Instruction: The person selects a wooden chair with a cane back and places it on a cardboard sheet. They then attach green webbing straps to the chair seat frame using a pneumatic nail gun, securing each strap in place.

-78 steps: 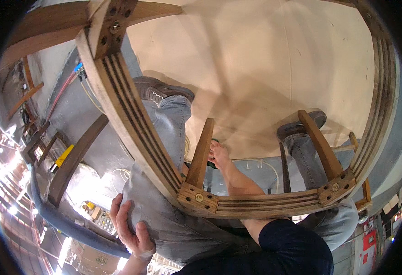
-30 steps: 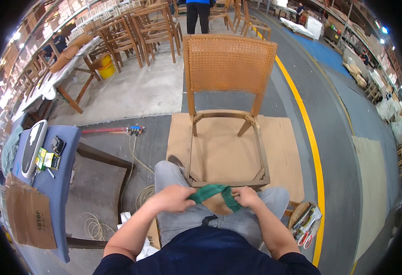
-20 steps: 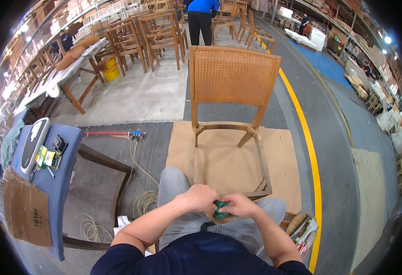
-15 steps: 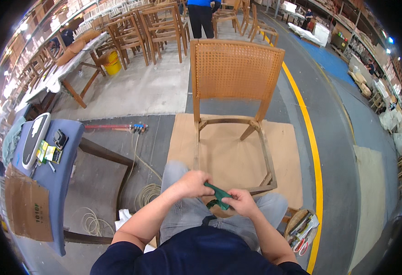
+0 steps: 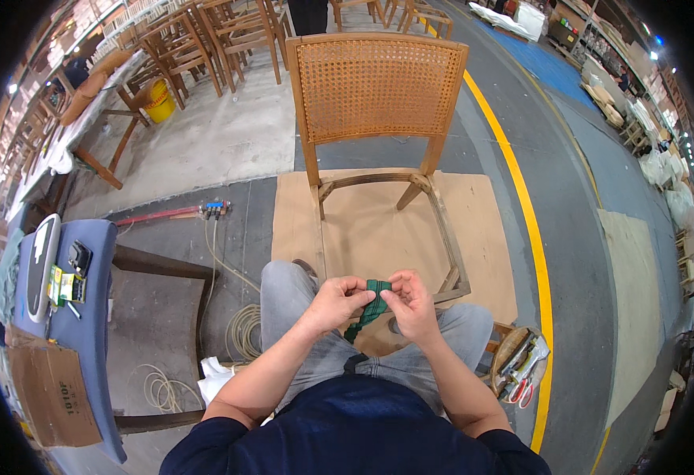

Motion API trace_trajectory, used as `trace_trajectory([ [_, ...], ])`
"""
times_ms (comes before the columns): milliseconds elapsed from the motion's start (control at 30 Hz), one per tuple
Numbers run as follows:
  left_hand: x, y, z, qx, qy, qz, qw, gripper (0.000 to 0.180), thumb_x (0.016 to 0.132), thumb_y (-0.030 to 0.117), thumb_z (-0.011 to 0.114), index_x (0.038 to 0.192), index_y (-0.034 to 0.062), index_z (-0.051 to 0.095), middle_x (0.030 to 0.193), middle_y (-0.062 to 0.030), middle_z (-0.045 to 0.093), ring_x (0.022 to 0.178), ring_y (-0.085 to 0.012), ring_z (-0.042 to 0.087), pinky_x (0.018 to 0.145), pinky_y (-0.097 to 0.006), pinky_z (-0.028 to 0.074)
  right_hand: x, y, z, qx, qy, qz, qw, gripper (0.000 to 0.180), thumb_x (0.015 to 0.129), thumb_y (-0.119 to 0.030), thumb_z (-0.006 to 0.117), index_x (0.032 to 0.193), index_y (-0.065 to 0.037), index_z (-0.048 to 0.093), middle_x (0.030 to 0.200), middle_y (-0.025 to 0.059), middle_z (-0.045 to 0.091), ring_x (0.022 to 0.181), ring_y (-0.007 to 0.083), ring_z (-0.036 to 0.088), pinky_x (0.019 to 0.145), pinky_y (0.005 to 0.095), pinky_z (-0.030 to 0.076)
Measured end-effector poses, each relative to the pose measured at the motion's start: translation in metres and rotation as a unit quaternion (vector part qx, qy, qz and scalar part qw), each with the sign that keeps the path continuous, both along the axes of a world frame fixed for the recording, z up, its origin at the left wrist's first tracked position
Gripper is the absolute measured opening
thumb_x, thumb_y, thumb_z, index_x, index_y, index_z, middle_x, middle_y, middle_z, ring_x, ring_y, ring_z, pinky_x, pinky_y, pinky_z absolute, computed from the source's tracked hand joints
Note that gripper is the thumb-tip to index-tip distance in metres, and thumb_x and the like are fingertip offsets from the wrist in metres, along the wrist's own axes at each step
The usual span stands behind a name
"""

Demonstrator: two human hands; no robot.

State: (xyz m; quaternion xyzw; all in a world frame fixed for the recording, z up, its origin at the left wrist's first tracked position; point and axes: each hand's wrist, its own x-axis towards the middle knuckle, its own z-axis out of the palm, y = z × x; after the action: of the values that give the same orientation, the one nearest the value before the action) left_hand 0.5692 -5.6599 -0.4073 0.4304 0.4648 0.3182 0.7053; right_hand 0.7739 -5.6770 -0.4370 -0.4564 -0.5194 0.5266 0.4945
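Between my two hands I hold a strip of green webbing (image 5: 374,309) with dark stripes, in front of my lap. My left hand (image 5: 341,302) pinches its left edge between thumb and fingers. My right hand (image 5: 412,307) pinches the right edge, thumb near the other thumb. One end of the strip hangs down toward my lap. Just beyond my hands stands a wooden chair frame (image 5: 451,226) with a woven cane back (image 5: 375,89) and an open seat.
The chair stands on a cardboard sheet (image 5: 489,245). At left, a blue-padded seat (image 5: 94,317) carries a white device and small packets. Coiled hose (image 5: 244,328) lies on the floor. At right, a round stool (image 5: 499,356) holds scissors (image 5: 520,391) and metal tools. Several chairs (image 5: 240,36) stand behind.
The webbing has gone from bunched and folded to spread flatter between my fingers. Both hands have come closer together and a little higher. The view has shifted slightly.
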Motion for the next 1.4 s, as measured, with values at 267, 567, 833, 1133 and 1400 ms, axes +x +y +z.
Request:
trace_trajectory([
  [267, -0.004, -0.006, -0.025, 0.021, -0.053, 0.109, 0.992, 0.013, 0.101, 0.01, 0.071, 0.106, -0.0019, 0.07, 0.09, 0.0006, 0.07, 0.074, -0.0036, 0.059, 0.063, -0.022, 0.047, -0.02, 0.012, 0.024, 0.084, -0.17, 0.01, 0.982, 0.015, 0.094, -0.004, 0.073, 0.109, -0.002, 0.072, 0.094, 0.0091, 0.073, 0.085, 0.0187, 0.07, 0.078, 0.0317, 0.056],
  [567, -0.003, 0.008, -0.016, 0.232, 0.205, 0.175, 0.935, 0.013, 0.093, 0.01, 0.076, 0.104, 0.0044, 0.072, 0.095, -0.0078, 0.074, 0.087, -0.0211, 0.069, 0.079, -0.033, 0.055, -0.025, 0.05, 0.02, 0.163, -0.283, 0.042, 0.944, 0.015, 0.09, -0.005, 0.075, 0.105, -0.004, 0.073, 0.095, 0.0127, 0.07, 0.085, 0.0287, 0.069, 0.074, 0.0367, 0.054],
  [833, -0.014, 0.076, -0.059, 0.365, 0.32, 0.173, 0.857, 0.01, 0.091, 0.014, 0.076, 0.096, 0.0051, 0.073, 0.09, -0.0134, 0.066, 0.09, -0.0357, 0.064, 0.078, -0.046, 0.052, -0.039, 0.126, 0.001, 0.213, -0.351, 0.084, 0.908, 0.007, 0.091, -0.005, 0.072, 0.098, -0.004, 0.073, 0.093, 0.0133, 0.068, 0.089, 0.0323, 0.067, 0.075, 0.0421, 0.053],
  [1133, -0.051, 0.218, -0.164, 0.089, 0.373, 0.355, 0.853, 0.052, 0.1, 0.032, 0.066, 0.141, 0.0033, 0.053, 0.12, -0.0286, 0.068, 0.116, -0.0465, 0.064, 0.102, -0.052, 0.049, -0.086, 0.312, -0.071, 0.091, -0.407, 0.126, 0.9, 0.01, 0.094, -0.012, 0.07, 0.1, -0.006, 0.074, 0.095, 0.0169, 0.069, 0.093, 0.0373, 0.066, 0.083, 0.046, 0.052],
  [1400, -0.038, 0.218, -0.189, -0.099, 0.316, 0.231, 0.915, 0.07, 0.106, 0.045, 0.052, 0.158, 0.0011, 0.032, 0.145, -0.0383, 0.052, 0.133, -0.0515, 0.055, 0.111, -0.052, 0.045, -0.111, 0.407, -0.147, 0.004, -0.461, 0.126, 0.878, 0.011, 0.093, -0.015, 0.071, 0.097, -0.008, 0.078, 0.106, 0.016, 0.069, 0.104, 0.0362, 0.067, 0.092, 0.0477, 0.053],
])
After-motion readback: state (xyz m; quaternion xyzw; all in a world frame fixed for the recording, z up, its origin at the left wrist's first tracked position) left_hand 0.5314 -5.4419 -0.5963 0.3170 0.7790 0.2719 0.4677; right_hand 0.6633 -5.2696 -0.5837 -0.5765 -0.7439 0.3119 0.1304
